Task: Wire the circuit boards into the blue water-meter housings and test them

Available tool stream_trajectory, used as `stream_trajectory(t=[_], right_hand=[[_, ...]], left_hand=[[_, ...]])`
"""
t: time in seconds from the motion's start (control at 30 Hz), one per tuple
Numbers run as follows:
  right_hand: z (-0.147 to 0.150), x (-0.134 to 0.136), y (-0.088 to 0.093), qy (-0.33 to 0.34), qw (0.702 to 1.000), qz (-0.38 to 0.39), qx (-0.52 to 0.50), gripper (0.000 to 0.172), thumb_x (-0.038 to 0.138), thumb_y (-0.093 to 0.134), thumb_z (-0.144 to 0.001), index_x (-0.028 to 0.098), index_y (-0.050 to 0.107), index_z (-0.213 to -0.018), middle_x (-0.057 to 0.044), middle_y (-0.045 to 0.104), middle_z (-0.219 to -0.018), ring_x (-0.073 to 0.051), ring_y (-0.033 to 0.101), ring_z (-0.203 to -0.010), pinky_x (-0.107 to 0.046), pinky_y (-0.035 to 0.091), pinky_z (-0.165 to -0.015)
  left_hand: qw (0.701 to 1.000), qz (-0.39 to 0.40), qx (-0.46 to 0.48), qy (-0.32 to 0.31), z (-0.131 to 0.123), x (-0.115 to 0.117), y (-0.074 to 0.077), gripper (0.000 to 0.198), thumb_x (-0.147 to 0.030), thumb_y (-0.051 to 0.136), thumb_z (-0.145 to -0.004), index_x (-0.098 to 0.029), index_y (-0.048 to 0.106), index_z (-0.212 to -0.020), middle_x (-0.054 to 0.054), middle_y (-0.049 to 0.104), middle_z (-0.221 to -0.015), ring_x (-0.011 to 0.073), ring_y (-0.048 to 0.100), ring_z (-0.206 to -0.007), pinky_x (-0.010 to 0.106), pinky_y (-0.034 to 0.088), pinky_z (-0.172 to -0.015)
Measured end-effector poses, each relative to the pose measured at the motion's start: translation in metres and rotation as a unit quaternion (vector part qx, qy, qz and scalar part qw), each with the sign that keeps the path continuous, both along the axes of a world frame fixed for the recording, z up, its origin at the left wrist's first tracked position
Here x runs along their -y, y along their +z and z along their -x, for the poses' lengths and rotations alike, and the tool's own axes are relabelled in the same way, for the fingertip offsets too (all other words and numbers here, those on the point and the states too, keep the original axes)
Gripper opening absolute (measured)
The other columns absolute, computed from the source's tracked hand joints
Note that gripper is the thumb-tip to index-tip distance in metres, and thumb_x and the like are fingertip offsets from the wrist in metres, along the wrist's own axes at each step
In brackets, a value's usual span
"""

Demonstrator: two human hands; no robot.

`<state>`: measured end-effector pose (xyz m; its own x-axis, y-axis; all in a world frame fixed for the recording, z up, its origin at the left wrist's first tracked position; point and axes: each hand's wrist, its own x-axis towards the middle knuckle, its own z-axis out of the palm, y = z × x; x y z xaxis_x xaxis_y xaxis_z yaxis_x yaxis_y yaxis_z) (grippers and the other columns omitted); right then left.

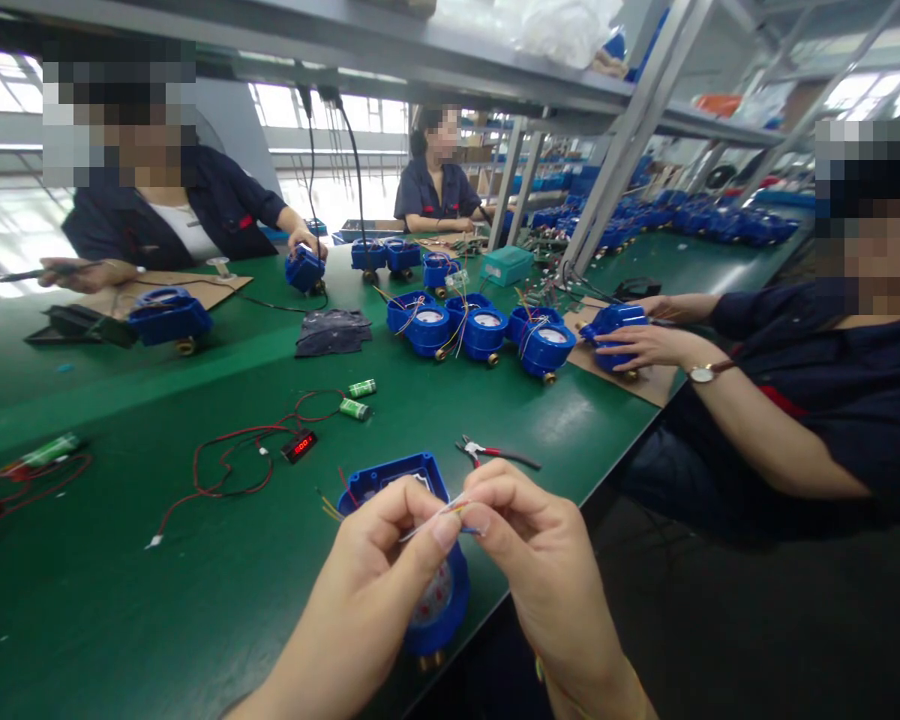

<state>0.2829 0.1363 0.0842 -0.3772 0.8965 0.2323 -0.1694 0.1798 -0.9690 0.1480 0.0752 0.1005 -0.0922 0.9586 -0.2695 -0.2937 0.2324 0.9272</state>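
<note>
Just above a blue water meter (pixel 454 600) at the table's near edge, my two hands meet fingertip to fingertip. My left hand (pixel 382 570) pinches thin coloured wires (pixel 457 508) between thumb and forefinger. Closed on the same wires from the other side is my right hand (pixel 540 560). The wire ends are small and partly covered by my fingers. The meter's blue housing stands open at the top, with yellow and red leads sticking out at its left. My hands hide much of its dial. Behind my right hand lie red-handled pliers (pixel 487 453).
Green batteries (pixel 355 409) and a small red display (pixel 299 446) on wires lie left of centre. Several wired blue meters (pixel 487 332) stand beyond, near a dark cloth (pixel 334 332). A co-worker's hands (pixel 652 345) touch a meter at right; two other people sit across. A shelf frame (pixel 622 140) crosses overhead.
</note>
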Motion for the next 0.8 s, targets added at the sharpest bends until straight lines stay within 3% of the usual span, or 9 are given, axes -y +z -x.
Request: stream_trajectory(t=[0.2,0.37,0.47,0.53,0.7,0.8], right_hand=[[0.0,0.003,0.008,-0.039,0.993,-0.098,0.06,0.011,0.023,0.065,-0.091,0.021,0.065,-0.08,0.0,0.061,-0.084,-0.016,0.057,-0.082,-0.029,0.043,-0.076],[-0.007,0.006,0.015,-0.105,0.957,-0.227,0.146,0.009,0.014,0.061,-0.09,0.021,0.063,-0.085,-0.001,0.06,-0.088,-0.017,0.057,-0.089,-0.032,0.043,-0.084],[-0.016,0.001,0.014,-0.199,0.949,-0.212,0.122,0.009,0.015,0.061,-0.092,0.022,0.063,-0.087,0.0,0.058,-0.091,-0.015,0.056,-0.086,-0.03,0.044,-0.078],[-0.022,-0.004,0.012,-0.221,0.953,-0.182,0.099,0.009,0.017,0.062,-0.092,0.024,0.065,-0.087,0.0,0.059,-0.092,-0.014,0.056,-0.084,-0.028,0.044,-0.074],[-0.023,-0.012,0.007,-0.07,0.983,-0.146,0.093,0.006,0.022,0.07,-0.089,0.028,0.071,-0.087,0.002,0.064,-0.089,-0.015,0.06,-0.087,-0.031,0.045,-0.086],[-0.019,-0.012,0.004,-0.022,0.99,-0.119,0.072,0.005,0.024,0.074,-0.086,0.028,0.072,-0.088,0.003,0.065,-0.089,-0.016,0.061,-0.087,-0.034,0.043,-0.094]], left_hand=[[1.0,-0.012,-0.017,0.022,-0.003,0.0,-0.003,0.038,-0.052,0.066,-0.083,-0.019,0.052,-0.07,-0.006,0.046,-0.062,0.0078,0.038,-0.055,0.02,0.033,-0.052],[0.992,-0.048,-0.116,0.029,-0.004,0.003,-0.001,0.036,-0.051,0.061,-0.087,-0.02,0.053,-0.069,-0.005,0.047,-0.06,0.0094,0.042,-0.055,0.021,0.034,-0.052],[0.99,-0.04,-0.13,0.037,-0.004,0.005,-0.002,0.036,-0.052,0.062,-0.086,-0.021,0.054,-0.069,-0.005,0.048,-0.061,0.0096,0.043,-0.056,0.021,0.034,-0.052],[0.993,-0.024,-0.111,0.041,-0.004,0.004,-0.003,0.037,-0.053,0.064,-0.084,-0.021,0.054,-0.069,-0.005,0.047,-0.062,0.0094,0.042,-0.056,0.02,0.033,-0.051],[0.998,-0.015,-0.053,0.042,-0.004,0.002,-0.004,0.04,-0.055,0.068,-0.08,-0.019,0.054,-0.068,-0.005,0.046,-0.062,0.0091,0.038,-0.057,0.021,0.031,-0.052],[0.999,-0.008,-0.016,0.029,-0.003,0.002,-0.004,0.04,-0.054,0.069,-0.079,-0.02,0.053,-0.069,-0.005,0.046,-0.061,0.0089,0.038,-0.055,0.022,0.03,-0.05]])
